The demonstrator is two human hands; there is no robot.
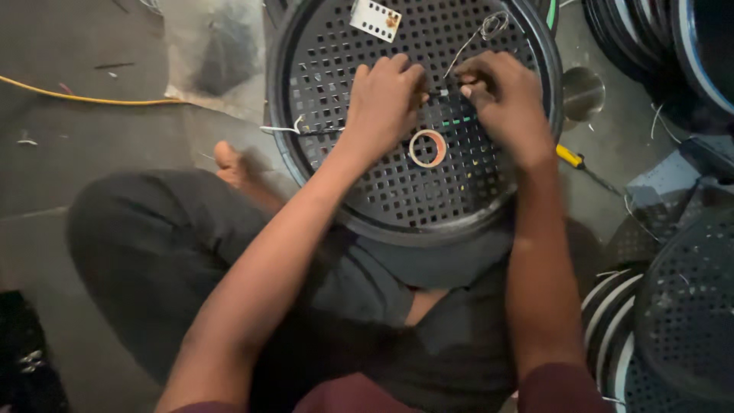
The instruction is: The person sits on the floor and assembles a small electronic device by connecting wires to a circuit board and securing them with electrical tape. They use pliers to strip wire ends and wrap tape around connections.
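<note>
Evidently, the left hand and right hand pinched a thin wire taut, steadied against the perforated round grille resting on the lap.

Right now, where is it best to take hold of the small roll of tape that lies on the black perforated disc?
Probably by its outer rim, from above. The tape roll lies flat on the perforated disc, hole upward, just below both hands, with open grille on its near side. Finger and thumb could pinch opposite edges.

Black perforated grille, yellow screwdriver
</note>
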